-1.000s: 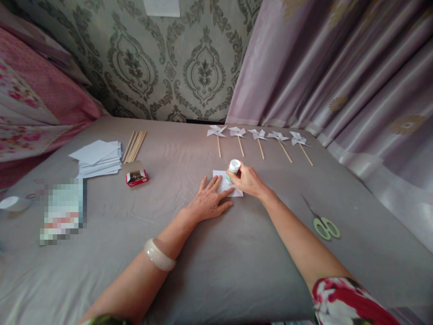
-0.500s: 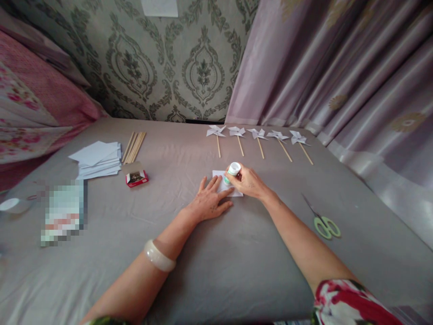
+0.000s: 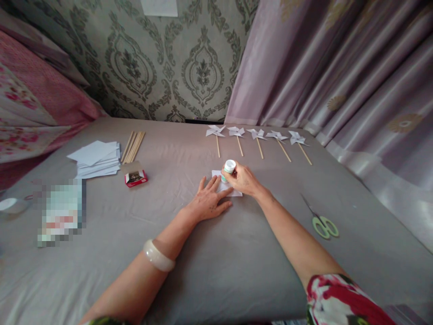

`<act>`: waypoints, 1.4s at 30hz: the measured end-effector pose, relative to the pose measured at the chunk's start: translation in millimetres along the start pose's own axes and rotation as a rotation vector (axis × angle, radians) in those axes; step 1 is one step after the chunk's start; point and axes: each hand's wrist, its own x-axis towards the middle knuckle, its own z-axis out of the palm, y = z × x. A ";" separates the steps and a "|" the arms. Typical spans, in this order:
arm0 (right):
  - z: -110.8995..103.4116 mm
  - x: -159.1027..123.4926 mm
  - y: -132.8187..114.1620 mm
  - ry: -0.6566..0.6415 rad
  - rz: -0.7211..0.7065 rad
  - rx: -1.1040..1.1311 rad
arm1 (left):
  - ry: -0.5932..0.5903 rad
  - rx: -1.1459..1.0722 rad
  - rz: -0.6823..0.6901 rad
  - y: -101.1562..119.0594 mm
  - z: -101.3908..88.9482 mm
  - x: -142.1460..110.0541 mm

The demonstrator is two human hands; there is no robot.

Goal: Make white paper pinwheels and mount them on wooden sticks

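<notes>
A small white piece of paper lies on the grey cloth in front of me. With fingers spread, my left hand rests flat across its left and near side. My right hand is closed around a white and green glue stick. The stick is held upright over the paper, its lower end against or just above the sheet. My fingers partly cover that lower end, so I cannot tell which.
Several paper pinwheels on sticks lie in a row behind. Green-handled scissors are at the right. Leftwards are a stack of white paper, several wooden sticks, a small red box and a roll of white tape.
My right hand and the glue stick have shifted slightly left over the paper. The left hand stays flat in place.
</notes>
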 end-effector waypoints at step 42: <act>-43.0 -2.9 -6.8 0.561 0.235 1.140 | 0.135 0.000 0.013 3.8 -0.6 -2.6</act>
